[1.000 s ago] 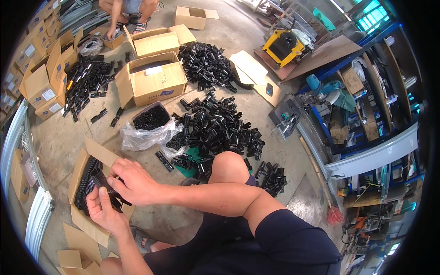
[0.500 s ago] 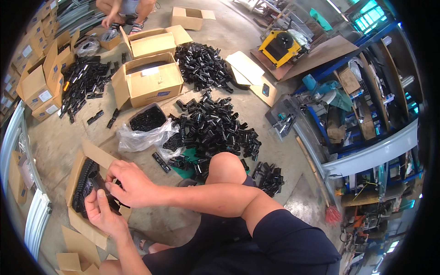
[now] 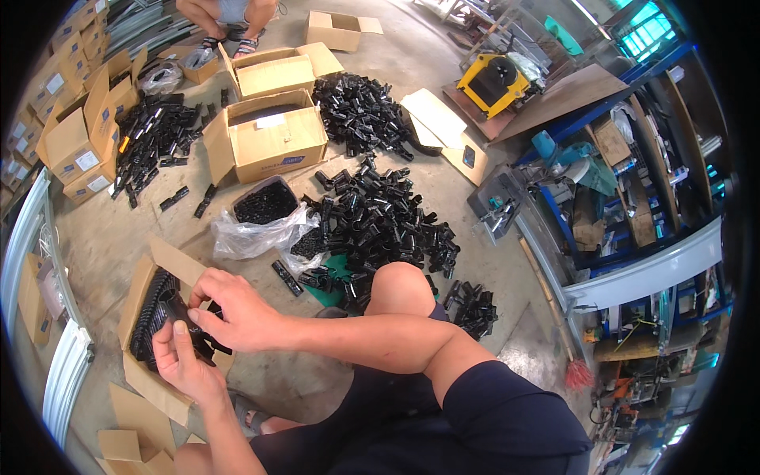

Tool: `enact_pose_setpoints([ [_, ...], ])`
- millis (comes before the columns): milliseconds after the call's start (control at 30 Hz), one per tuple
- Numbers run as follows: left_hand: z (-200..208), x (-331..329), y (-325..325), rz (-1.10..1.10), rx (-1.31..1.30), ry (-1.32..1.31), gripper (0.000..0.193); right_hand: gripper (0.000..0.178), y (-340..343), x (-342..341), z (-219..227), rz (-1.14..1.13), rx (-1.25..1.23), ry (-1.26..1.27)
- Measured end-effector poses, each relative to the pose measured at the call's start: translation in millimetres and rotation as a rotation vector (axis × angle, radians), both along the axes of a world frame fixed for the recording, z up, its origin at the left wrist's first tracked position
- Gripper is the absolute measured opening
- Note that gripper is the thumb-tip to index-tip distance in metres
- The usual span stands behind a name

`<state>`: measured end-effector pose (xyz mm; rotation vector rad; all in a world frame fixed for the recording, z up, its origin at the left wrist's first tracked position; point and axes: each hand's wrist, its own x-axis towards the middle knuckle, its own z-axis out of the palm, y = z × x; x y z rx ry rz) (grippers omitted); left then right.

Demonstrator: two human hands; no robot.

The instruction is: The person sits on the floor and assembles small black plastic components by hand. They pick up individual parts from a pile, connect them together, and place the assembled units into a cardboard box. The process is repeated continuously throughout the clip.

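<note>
Both my hands are together over an open cardboard box (image 3: 154, 389) at the lower left. My left hand (image 3: 188, 366) grips a black tubular fitting (image 3: 180, 315) from below, thumb along its side. From the other side my right hand (image 3: 236, 310) has its fingers bent against the same fitting; the tips are partly hidden. Tightly stacked black fittings (image 3: 147, 326) fill the far side of the box. More black parts in the box show under my hands, partly covered.
A large heap of black fittings (image 3: 380, 218) lies ahead, beside a plastic-lined tub (image 3: 265, 202) of small black pieces. Beyond stand open cartons (image 3: 277, 142) and another heap (image 3: 360, 115). A crouching person (image 3: 229, 12) is at the back. Shelving (image 3: 633, 182) lines the right.
The whole view has shifted slightly right. My hands stay on the fitting over the box, with small finger movements. The person at the back no longer shows a lowered hand.
</note>
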<state>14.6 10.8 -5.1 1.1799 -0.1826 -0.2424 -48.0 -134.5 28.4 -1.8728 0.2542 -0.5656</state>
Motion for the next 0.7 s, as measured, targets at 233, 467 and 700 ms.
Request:
enact_pose_setpoints([
  [233, -0.9, -0.3, 2.1, -0.010, -0.004, -0.020, 0.014, 0.016, 4.3, 3.6, -4.4, -0.009, -0.025, 0.002],
  [467, 4.0, -7.0, -3.8, -0.001, 0.028, -0.060, 0.013, 0.012, 0.1, 0.8, -6.5, 0.007, 0.081, -0.026],
  [700, 4.2, -6.4, -6.2, 0.020, -0.010, -0.026, 0.012, 0.013, -5.6, 3.4, -2.5, 0.008, 0.054, 0.020],
])
